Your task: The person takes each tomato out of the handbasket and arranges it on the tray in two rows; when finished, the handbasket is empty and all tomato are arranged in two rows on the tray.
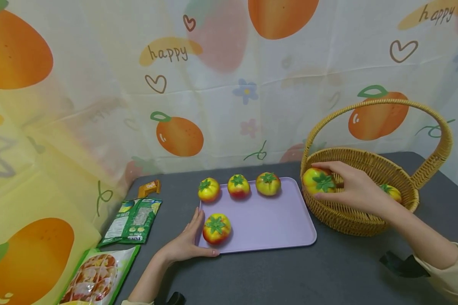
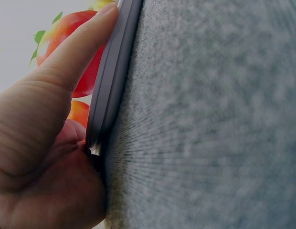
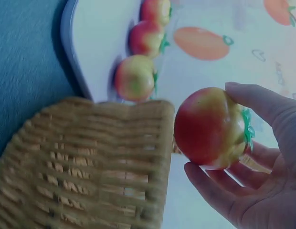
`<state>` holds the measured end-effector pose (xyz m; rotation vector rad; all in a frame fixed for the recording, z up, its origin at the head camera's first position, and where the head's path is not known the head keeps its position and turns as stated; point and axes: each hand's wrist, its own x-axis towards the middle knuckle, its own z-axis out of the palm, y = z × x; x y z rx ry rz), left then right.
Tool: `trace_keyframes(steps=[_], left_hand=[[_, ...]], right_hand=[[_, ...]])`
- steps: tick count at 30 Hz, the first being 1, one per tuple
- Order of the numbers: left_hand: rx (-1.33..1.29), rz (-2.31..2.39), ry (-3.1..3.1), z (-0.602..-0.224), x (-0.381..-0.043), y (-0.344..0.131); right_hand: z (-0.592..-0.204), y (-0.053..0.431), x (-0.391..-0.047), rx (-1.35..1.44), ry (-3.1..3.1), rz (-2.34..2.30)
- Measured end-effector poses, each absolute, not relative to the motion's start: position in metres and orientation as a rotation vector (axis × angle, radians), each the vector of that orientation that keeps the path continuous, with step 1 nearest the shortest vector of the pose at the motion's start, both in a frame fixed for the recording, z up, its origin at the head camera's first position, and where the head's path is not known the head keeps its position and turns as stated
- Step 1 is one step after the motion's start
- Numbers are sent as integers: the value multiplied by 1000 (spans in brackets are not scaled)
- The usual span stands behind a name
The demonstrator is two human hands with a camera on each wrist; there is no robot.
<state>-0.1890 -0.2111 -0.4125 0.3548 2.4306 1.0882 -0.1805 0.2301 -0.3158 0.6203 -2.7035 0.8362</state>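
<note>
My right hand [image 1: 353,188] holds a yellow-and-red tomato [image 1: 319,181] with a green leafy top between thumb and fingers. It is above the left rim of a wicker basket [image 1: 339,218]; the right wrist view shows the tomato [image 3: 212,129] clear of the rim. Another tomato [image 1: 391,193] lies inside the basket, partly behind my forearm. My left hand [image 1: 185,243] rests against the near left corner of a lilac tray [image 1: 267,220], fingers along its side and thumb straight on its front edge. Beside that hand, a tomato [image 1: 216,229] sits on the tray.
Three tomatoes line the tray's back edge: left [image 1: 208,189], middle [image 1: 238,187] and right [image 1: 268,184]. Left of the tray lie an orange-brown packet [image 1: 149,188], green packets [image 1: 133,220] and a food bag [image 1: 99,275]. The basket's tall handle [image 1: 374,101] arches above it. A printed cloth [image 1: 221,106] hangs behind.
</note>
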Motion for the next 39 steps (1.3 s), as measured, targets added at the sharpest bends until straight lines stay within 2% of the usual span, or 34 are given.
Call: trace_keyframes(steps=[13,39], left_hand=[[350,1096,2425,-415,-189,-213],[376,1082,2454,-415,-188,-212]], right_hand=[[-324,197,-181,706,-2731,944],[-372,128,-196,972,-2765,1143]])
